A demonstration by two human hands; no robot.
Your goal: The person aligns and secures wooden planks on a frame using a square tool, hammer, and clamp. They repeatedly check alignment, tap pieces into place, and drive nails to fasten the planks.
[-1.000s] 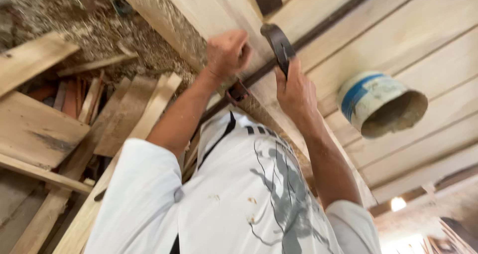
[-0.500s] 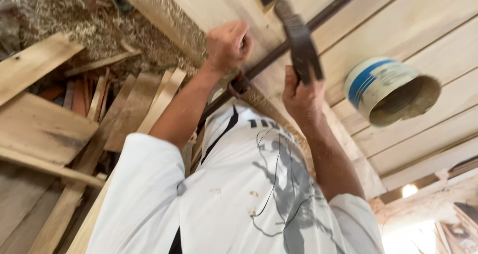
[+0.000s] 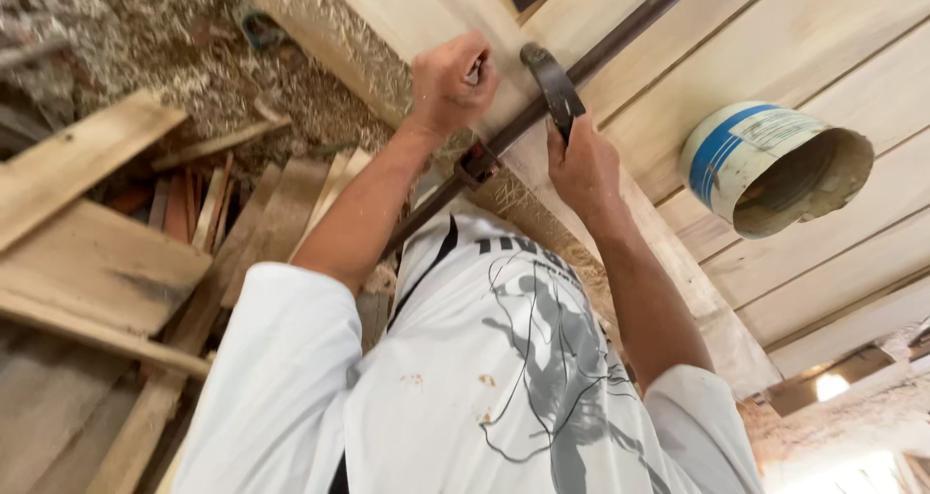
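Clearly both hands work against the pale wooden boards (image 3: pixel 775 39) that fill the upper right of the frame. Left of centre near the top edge, the left hand (image 3: pixel 453 82) is curled into a loose fist with fingertips pinched together — whatever small thing it pinches is too hidden to tell. Just to its right, the right hand (image 3: pixel 581 165) is wrapped tight around the handle of a hammer (image 3: pixel 554 85), whose dark head points up towards the top edge, close beside the left hand's knuckles. A dark metal bar (image 3: pixel 601 53) runs diagonally across the boards, passing behind both hands, with a clamp piece (image 3: pixel 477 163) on it just below the left wrist. At the right — a white bucket with blue bands (image 3: pixel 765 165) rests on the boards. Loose planks (image 3: pixel 107 262) and sawdust (image 3: pixel 145 39) fill the left side.
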